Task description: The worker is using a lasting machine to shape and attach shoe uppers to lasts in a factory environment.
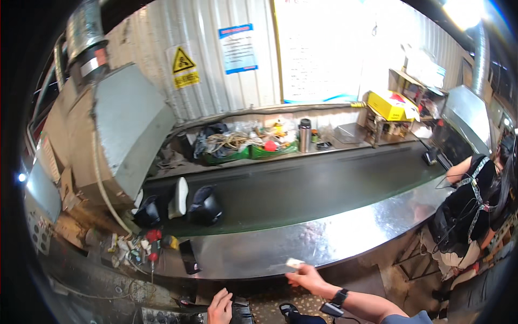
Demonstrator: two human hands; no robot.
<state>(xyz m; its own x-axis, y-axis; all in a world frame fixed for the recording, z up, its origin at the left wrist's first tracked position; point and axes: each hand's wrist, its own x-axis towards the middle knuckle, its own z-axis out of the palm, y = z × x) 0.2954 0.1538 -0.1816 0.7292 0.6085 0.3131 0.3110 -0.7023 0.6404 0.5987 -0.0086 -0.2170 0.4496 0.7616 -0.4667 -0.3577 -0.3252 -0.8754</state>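
My right hand [306, 280] is closed on a small off-white piece [294, 263] at the front edge of the steel ledge [280, 245]; what kind of piece it is, I cannot make out. A dark band with a watch-like unit [338, 300] sits on that wrist. Low in the middle, my left hand [220, 308] has its fingers loosely stretched, with nothing seen in it. Nearest to it on the ledge lies a black phone-like slab [189, 257]. On the dark conveyor belt [302, 189] stand black shoes [205, 206], one tipped so its white sole [178, 197] shows.
A red corded tool [154, 241] lies among clutter at the left. Behind the belt are green trays [229, 155] of odds and ends, a steel thermos [305, 135] and a yellow box [389, 106]. A metal hood [127, 124] rises left. Another person [469, 205] works at right.
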